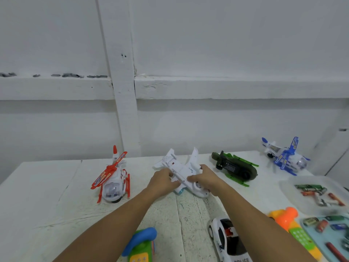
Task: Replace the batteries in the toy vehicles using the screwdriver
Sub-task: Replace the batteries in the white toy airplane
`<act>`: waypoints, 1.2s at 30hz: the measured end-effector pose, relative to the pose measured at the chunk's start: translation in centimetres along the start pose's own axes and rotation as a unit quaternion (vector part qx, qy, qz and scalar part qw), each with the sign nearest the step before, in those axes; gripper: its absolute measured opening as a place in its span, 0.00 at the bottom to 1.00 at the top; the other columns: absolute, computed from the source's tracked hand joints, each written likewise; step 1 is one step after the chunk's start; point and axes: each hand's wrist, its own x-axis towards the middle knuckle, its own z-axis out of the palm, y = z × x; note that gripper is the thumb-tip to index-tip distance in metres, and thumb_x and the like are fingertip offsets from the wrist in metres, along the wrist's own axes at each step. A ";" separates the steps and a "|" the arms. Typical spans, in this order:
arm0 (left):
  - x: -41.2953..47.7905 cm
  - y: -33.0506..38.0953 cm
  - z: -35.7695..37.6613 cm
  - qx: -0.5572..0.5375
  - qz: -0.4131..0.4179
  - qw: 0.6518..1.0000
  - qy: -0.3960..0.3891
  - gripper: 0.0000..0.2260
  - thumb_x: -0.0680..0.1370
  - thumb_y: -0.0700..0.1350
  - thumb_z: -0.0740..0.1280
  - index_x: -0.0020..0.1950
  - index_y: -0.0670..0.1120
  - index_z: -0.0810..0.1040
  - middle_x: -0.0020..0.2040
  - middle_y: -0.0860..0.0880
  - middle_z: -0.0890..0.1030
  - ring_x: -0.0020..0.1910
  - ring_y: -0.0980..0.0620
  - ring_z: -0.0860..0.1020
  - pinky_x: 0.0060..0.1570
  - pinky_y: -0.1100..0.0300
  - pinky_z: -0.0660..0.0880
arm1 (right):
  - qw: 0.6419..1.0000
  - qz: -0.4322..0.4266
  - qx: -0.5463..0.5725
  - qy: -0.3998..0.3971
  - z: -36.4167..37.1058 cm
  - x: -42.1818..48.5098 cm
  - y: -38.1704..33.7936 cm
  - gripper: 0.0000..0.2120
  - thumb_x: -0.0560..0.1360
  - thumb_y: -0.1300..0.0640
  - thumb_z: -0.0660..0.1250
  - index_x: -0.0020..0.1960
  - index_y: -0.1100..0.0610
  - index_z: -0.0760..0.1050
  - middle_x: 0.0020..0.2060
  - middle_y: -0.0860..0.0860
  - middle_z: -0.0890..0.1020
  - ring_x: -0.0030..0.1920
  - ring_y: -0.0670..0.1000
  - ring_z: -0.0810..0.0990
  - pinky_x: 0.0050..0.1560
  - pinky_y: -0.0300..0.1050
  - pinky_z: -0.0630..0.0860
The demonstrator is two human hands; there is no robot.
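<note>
A white toy plane (181,169) lies belly-up at the middle of the white table (47,195). My left hand (163,183) grips its left side and my right hand (204,178) grips its right side near the nose. A red-and-white helicopter (113,178) stands to the left. To the right, a green helicopter (236,168) lies on its side, and a blue-and-white helicopter (285,156) stands at the far right. A white police car (228,241) sits near the front edge. A red-handled tool (337,252), possibly the screwdriver, lies on the blue tray.
A clear tray (289,186) at the right holds several batteries (319,193). A blue tray (307,225) below it holds more batteries. An orange-and-green toy phone (290,224) and a blue-and-green toy phone (141,244) lie near the front edge. A white wall stands behind the table.
</note>
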 end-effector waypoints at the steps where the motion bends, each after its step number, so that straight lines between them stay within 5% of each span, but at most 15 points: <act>1: -0.1 0.0 0.0 -0.003 -0.001 1.000 0.003 0.17 0.76 0.52 0.71 0.60 0.46 0.75 0.55 0.49 0.79 0.50 0.53 0.76 0.49 0.57 0.75 | 1.000 -0.002 0.010 0.000 -0.1 -0.3 -0.1 0.26 0.74 0.59 0.72 0.67 0.59 0.65 0.48 0.53 0.77 0.42 0.48 0.75 0.39 0.41 0.71; 5: -0.5 0.5 -0.6 -0.034 0.000 0.998 0.048 0.22 0.76 0.54 0.70 0.68 0.48 0.74 0.63 0.49 0.79 0.59 0.51 0.77 0.59 0.55 0.73 | 0.995 -0.018 0.097 0.017 -0.4 -1.3 -0.4 0.23 0.74 0.61 0.71 0.65 0.55 0.65 0.49 0.54 0.77 0.39 0.48 0.75 0.31 0.38 0.69; 9: -1.3 2.2 -1.7 0.024 0.036 0.984 0.174 0.22 0.77 0.55 0.69 0.70 0.55 0.73 0.64 0.50 0.77 0.67 0.49 0.70 0.65 0.51 0.60 | 0.983 -0.058 0.165 0.059 -1.0 -2.2 -1.3 0.26 0.71 0.61 0.74 0.64 0.54 0.65 0.49 0.54 0.79 0.41 0.52 0.80 0.32 0.46 0.75; 12: -1.9 3.8 -1.8 0.015 0.048 0.968 0.247 0.24 0.76 0.57 0.68 0.72 0.59 0.70 0.72 0.47 0.65 0.72 0.46 0.58 0.70 0.49 0.55 | 0.971 -0.086 0.207 0.083 -2.2 -3.3 -2.0 0.27 0.70 0.61 0.76 0.62 0.52 0.65 0.50 0.55 0.80 0.43 0.55 0.82 0.42 0.59 0.80; 15: -2.7 6.4 -1.4 -0.094 0.032 0.949 0.299 0.33 0.75 0.58 0.71 0.76 0.63 0.60 0.76 0.43 0.50 0.74 0.43 0.50 0.71 0.45 0.59 | 0.956 -0.108 0.255 0.096 -4.0 -4.5 -2.1 0.28 0.70 0.60 0.76 0.64 0.52 0.65 0.52 0.53 0.80 0.48 0.55 0.82 0.41 0.53 0.80; 18: -3.4 9.7 -0.8 -0.262 0.035 0.929 0.260 0.32 0.76 0.56 0.70 0.76 0.65 0.58 0.76 0.45 0.47 0.71 0.44 0.60 0.64 0.52 0.68 | 0.941 -0.120 0.302 0.097 -6.5 -5.8 -1.8 0.26 0.71 0.59 0.75 0.63 0.51 0.66 0.51 0.53 0.81 0.46 0.55 0.82 0.42 0.52 0.80; 23: -4.4 16.4 2.1 -0.394 0.118 0.904 0.116 0.17 0.82 0.48 0.64 0.66 0.66 0.66 0.64 0.52 0.77 0.55 0.54 0.80 0.53 0.49 0.81 | 0.921 -0.130 0.363 0.062 -11.6 -7.6 -0.1 0.23 0.72 0.60 0.74 0.61 0.51 0.68 0.49 0.56 0.83 0.45 0.57 0.83 0.52 0.60 0.80; 28: -5.3 21.9 6.7 -0.434 0.141 0.883 0.108 0.18 0.80 0.41 0.65 0.59 0.66 0.70 0.61 0.52 0.79 0.55 0.48 0.82 0.47 0.47 0.83 | 0.924 -0.146 0.351 0.049 -17.9 -8.9 3.6 0.21 0.71 0.61 0.74 0.59 0.52 0.68 0.45 0.52 0.84 0.44 0.55 0.83 0.44 0.55 0.81; 31: -6.3 25.2 10.1 -0.456 0.142 0.874 0.093 0.18 0.80 0.39 0.65 0.61 0.62 0.70 0.61 0.50 0.79 0.54 0.48 0.82 0.44 0.49 0.83 | 0.933 -0.151 0.325 0.036 -22.0 -9.3 6.5 0.23 0.70 0.59 0.75 0.60 0.51 0.68 0.48 0.53 0.84 0.48 0.56 0.82 0.51 0.62 0.79; 36: -8.2 29.7 15.3 -0.492 0.114 0.856 0.107 0.20 0.79 0.34 0.65 0.62 0.56 0.69 0.61 0.49 0.78 0.53 0.46 0.82 0.35 0.56 0.82 | 0.948 -0.152 0.279 0.011 -27.4 -10.7 10.8 0.19 0.72 0.58 0.73 0.58 0.51 0.69 0.47 0.52 0.84 0.45 0.54 0.83 0.47 0.57 0.80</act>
